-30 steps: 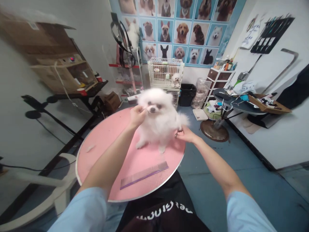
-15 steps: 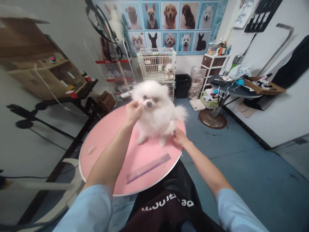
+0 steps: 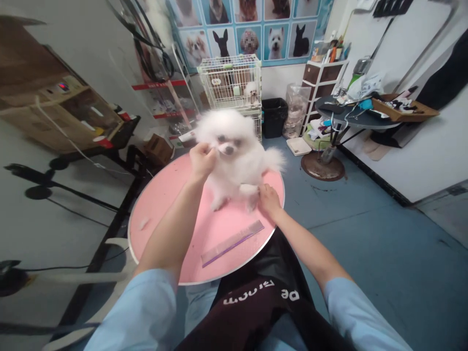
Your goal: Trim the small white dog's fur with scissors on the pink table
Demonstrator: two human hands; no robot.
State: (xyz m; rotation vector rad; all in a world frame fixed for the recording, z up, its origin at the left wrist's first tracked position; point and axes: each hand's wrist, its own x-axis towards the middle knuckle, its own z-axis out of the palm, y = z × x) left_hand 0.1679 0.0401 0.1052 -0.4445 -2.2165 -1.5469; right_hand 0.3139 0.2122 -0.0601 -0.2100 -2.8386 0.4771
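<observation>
A fluffy white dog point(image 3: 239, 156) is on the round pink table point(image 3: 164, 214), facing me. My left hand point(image 3: 203, 159) is closed on the fur at its cheek, beside the muzzle. One front leg point(image 3: 249, 189) is raised sideways, and my right hand point(image 3: 269, 201) is closed around its paw, low over the table's right side. The fingers hide the paw's tip. In front of the dog lies a flat clear comb-like strip with a purple edge point(image 3: 233, 244), touched by neither hand.
A tuft of white fur point(image 3: 144, 224) lies on the table's left. Behind stand a wire cage point(image 3: 230, 83) with a small white dog inside and a black bin point(image 3: 274, 117). At right is a cluttered dark table point(image 3: 340, 113); cardboard boxes are at left.
The view has tipped downward. My right hand has shifted and the dog's front leg now sticks out sideways toward it. My left hand stays at the dog's cheek.
</observation>
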